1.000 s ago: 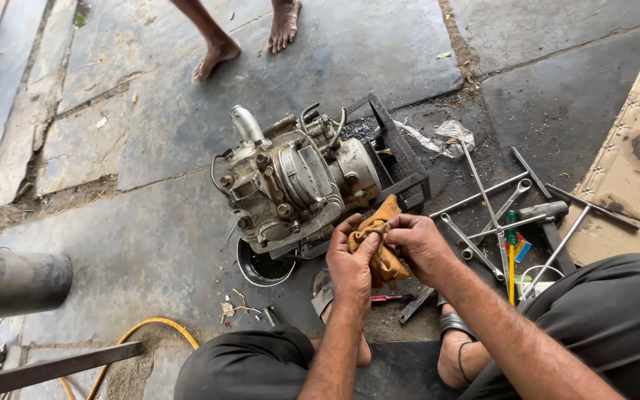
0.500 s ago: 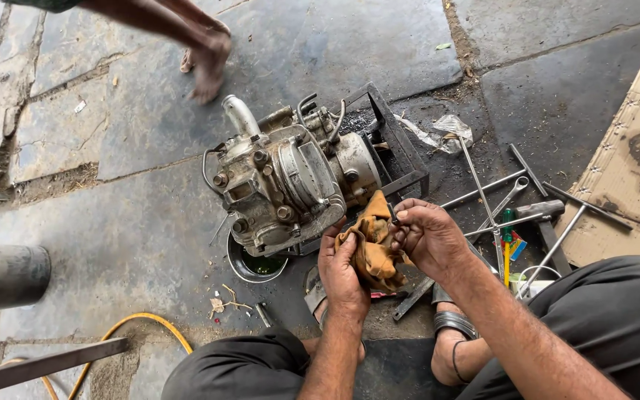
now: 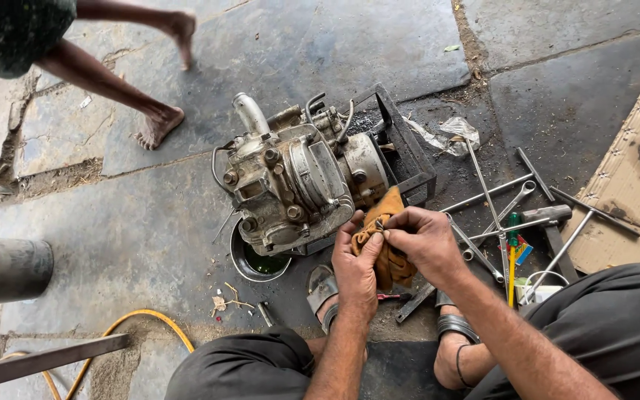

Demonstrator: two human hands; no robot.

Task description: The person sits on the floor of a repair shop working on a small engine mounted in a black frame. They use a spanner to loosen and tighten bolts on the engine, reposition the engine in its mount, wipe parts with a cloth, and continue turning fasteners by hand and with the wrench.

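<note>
Orange rag point(image 3: 388, 255) sits bunched between both hands just in front of the engine point(image 3: 298, 185), low over the stone floor point(image 3: 150, 237). The left hand point(image 3: 355, 268) cups the cloth from below, fingers closed around it; the right hand point(image 3: 427, 241) pinches a small metal part at its top, too small to make out. The engine rests partly on a black tray point(image 3: 409, 159), its casing grimy, so the wiping looks far from finished. A metal bowl point(image 3: 257, 263) with green liquid sits touching the engine's near edge. Long wrenches point(image 3: 498, 207) crowd the right side; a passer-by's bare feet point(image 3: 158, 127) are near on the left, leaving little free room
</note>
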